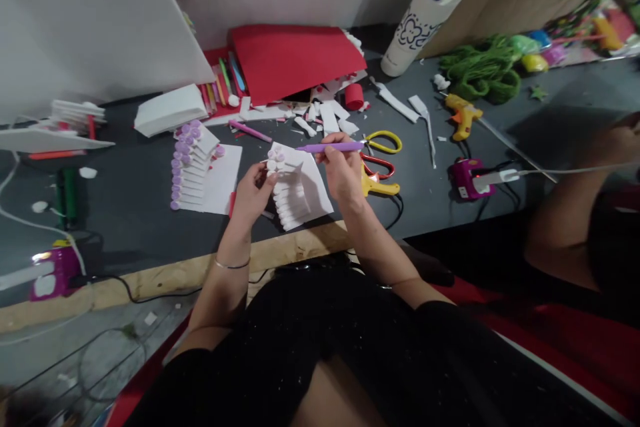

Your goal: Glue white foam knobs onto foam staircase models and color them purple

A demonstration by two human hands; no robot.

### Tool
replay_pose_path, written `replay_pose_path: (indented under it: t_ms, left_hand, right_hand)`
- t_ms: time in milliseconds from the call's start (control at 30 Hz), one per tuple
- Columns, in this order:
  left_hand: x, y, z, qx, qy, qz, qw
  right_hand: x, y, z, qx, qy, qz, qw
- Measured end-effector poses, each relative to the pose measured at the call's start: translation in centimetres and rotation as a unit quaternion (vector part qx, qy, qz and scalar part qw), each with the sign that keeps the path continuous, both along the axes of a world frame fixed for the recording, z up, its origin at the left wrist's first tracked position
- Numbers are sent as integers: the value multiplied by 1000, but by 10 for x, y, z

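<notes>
My right hand [344, 170] grips a purple marker pen [330, 147] whose tip points left over a white paper piece [316, 180]. A row of white round-ended strips [289, 203] lies on that piece, with a few purple-tinted round heads [277, 154] at its top. My left hand [255, 192] pinches one white round-headed piece [272, 165] at the top left of the row, below the pen tip. To the left lies a second white sheet [223, 180] with a row of strips whose heads are coloured purple [176, 172].
Yellow-handled scissors [385, 141] and a yellow glue gun [380, 185] lie right of my right hand. Paper scraps [327, 117], a red sheet [297, 60] and a white bottle [420, 23] are behind. Another person's arm [575, 207] is at the right, near a purple power adapter [469, 180].
</notes>
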State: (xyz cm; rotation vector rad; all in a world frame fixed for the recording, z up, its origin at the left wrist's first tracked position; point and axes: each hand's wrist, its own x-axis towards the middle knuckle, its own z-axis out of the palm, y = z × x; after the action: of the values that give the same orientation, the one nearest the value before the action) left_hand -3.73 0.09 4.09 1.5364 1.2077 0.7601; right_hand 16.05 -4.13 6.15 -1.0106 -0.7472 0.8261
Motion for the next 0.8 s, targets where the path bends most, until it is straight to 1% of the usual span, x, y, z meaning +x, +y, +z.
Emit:
replay_pose_path:
  t_ms: [67,167,333,433,500,567,633,667,700,767,800]
  left_hand:
    - [-1,2,-2,-16,-15,1,1000]
    - [-1,4,-2,-38,-36,-17,998]
    - [2,-1,1,-35,-40,-27,998]
    - [6,-7,5,-38,-39,-21,998]
    - [8,-12,9,-43,-44,-16,998]
    - [10,-19,15,-40,-47,-14,998]
    - [13,-25,22,-27,-51,-12,998]
    - [13,-28,26,-20,-51,-10,998]
    - [14,-31,29,-13,-49,-8,999]
    - [14,-36,33,2,-40,0,999]
    - [14,-37,33,9,-33,3,999]
  right_hand:
    - [0,-2,2,-3,-5,11,1000]
    - [1,-6,6,11,-19,26,999]
    - [3,-13,9,4,-79,37,996]
    - [3,-19,14,-15,-136,33,990]
    - [2,-26,21,-13,-182,6,983]
    - [1,-35,32,18,-240,-47,970]
    - [0,-42,41,91,-303,-96,944]
    - [-1,-43,44,123,-337,-98,928]
    - [-2,-44,46,141,-372,-85,913]
    - [-4,-42,47,132,-432,-51,891]
    - [-6,-40,46,117,-452,-49,883]
